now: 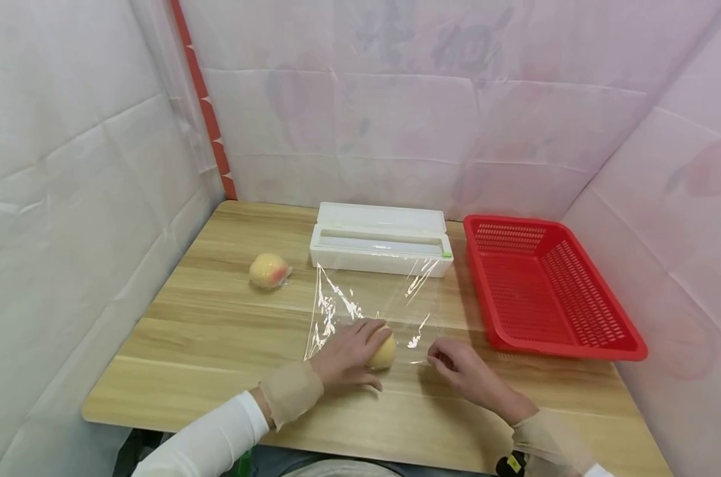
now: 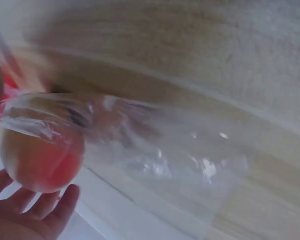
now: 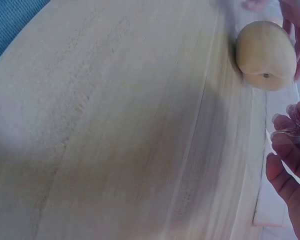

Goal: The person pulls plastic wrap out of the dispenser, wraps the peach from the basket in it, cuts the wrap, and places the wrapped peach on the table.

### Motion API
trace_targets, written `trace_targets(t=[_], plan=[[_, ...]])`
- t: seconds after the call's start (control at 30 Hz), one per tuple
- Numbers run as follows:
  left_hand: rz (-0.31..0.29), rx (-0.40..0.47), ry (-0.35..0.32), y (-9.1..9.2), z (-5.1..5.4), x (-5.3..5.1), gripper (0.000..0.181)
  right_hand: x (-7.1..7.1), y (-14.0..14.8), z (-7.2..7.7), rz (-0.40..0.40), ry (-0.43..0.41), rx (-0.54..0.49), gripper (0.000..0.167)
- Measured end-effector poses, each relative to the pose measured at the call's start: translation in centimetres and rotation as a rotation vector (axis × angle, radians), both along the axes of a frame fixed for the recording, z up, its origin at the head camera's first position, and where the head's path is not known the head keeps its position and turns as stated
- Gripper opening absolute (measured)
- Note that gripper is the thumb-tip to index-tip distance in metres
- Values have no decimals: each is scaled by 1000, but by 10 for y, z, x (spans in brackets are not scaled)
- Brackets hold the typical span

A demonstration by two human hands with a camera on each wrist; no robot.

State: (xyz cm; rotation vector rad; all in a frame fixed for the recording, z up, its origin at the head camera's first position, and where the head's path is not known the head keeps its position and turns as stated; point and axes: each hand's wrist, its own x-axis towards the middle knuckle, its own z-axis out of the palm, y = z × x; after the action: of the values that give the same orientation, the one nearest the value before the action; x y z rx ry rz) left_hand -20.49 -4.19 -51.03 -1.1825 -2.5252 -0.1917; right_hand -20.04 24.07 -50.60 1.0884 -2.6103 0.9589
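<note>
A yellow peach (image 1: 384, 351) with a red blush lies near the middle of the table. My left hand (image 1: 349, 354) holds it from the left, fingers curved over its far side and thumb low in front. In the left wrist view, clear film crosses the blushed peach (image 2: 42, 157). To its right, my right hand (image 1: 470, 374) pinches a corner of the plastic wrap (image 1: 416, 301); crumpled film shows at those fingers in the right wrist view. The sheet stretches back to a white wrap dispenser (image 1: 381, 260) whose lid stands raised.
Another peach (image 1: 269, 271), with film bunched at its right side, sits at the back left. A red plastic basket (image 1: 484, 291) stands on the right, beside the dispenser. White sheets enclose the wooden table (image 1: 187, 351) at the back and both sides.
</note>
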Motion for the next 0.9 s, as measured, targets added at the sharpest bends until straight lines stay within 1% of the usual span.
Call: trace_targets(t=[0.1,0.2,0.27,0.37,0.43,0.5,0.57,0.63,0.7,0.73,0.8,0.87,0.9], plan=[[9,8,8,0,-2,-1,84,2,0,0,-14,7,-16,17],[-17,61,-16,-3,-1,-3,71,3,0,-2,-28,8,-20,16],[-40,106,-66,-5,1,-5,68,3,1,-3,-35,4,-17,15],[-64,147,-138,-6,4,-7,64,2,1,-5,-55,3,-10,14],[-73,156,-192,-6,7,-9,60,0,1,-5,-73,3,-5,14],[-74,146,-227,-7,10,-11,57,-1,0,-4,-91,-2,2,13],[-59,129,-276,-6,13,-14,55,-3,-1,-2,-108,-9,9,13],[-26,104,-331,-5,17,-17,54,-4,-2,-1,-125,10,21,12],[11,82,-390,-4,21,-20,54,-4,-3,1,-144,89,47,10],[28,74,-410,-3,23,-22,53,-5,-3,1,-150,153,69,9],[51,61,-449,-1,26,-27,53,-5,-5,4,-160,307,113,9],[61,60,-482,0,28,-31,52,-5,-8,8,-160,466,158,17],[66,60,-498,1,28,-34,51,-5,-11,11,-149,531,178,21]])
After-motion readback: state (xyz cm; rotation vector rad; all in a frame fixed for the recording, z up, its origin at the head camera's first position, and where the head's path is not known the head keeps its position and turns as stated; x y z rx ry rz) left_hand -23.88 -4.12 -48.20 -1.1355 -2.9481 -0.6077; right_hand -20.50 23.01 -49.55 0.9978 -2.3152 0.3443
